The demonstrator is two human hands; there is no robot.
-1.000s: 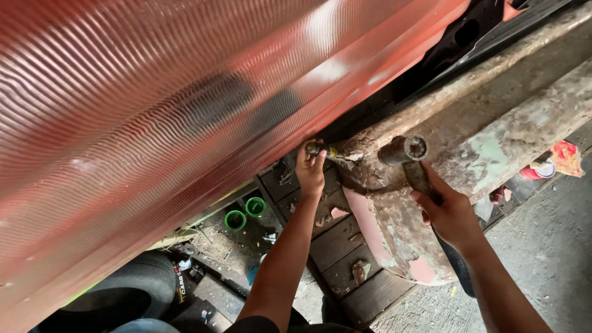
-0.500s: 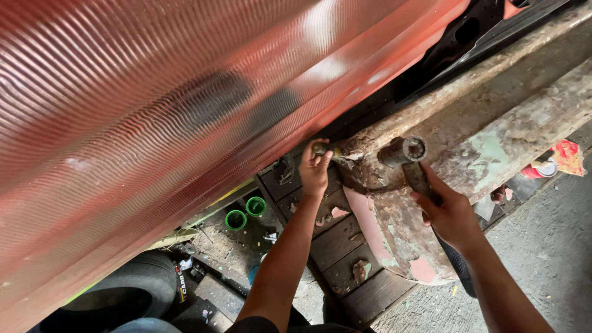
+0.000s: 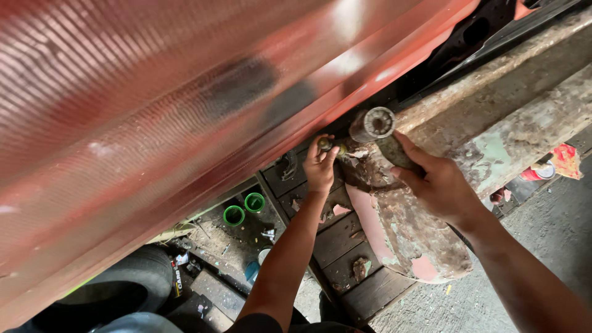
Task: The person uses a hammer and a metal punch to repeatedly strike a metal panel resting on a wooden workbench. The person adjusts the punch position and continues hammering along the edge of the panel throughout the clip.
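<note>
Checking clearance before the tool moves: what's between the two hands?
In the head view, only a short stretch of flaking, rusty beam separates the left hand, at a small fastener, from the right hand gripping the socket tool.

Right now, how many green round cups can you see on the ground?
2: one green cup and another green cup side by side, left of the left hand's forearm. More may hide under the red panel.

The red ribbed panel (image 3: 185, 117) fills the upper left as a blur and runs off the top and left edges, hiding whatever lies behind it. The small greenish piece (image 3: 325, 145) pinched at the left hand (image 3: 320, 169) is too small to identify, and the right hand (image 3: 441, 185) covers the lower part of the grey tool (image 3: 376, 126), so its handle cannot be made out. The tyre (image 3: 132, 283) is cut by the bottom edge, and both forearms leave the frame there.
</note>
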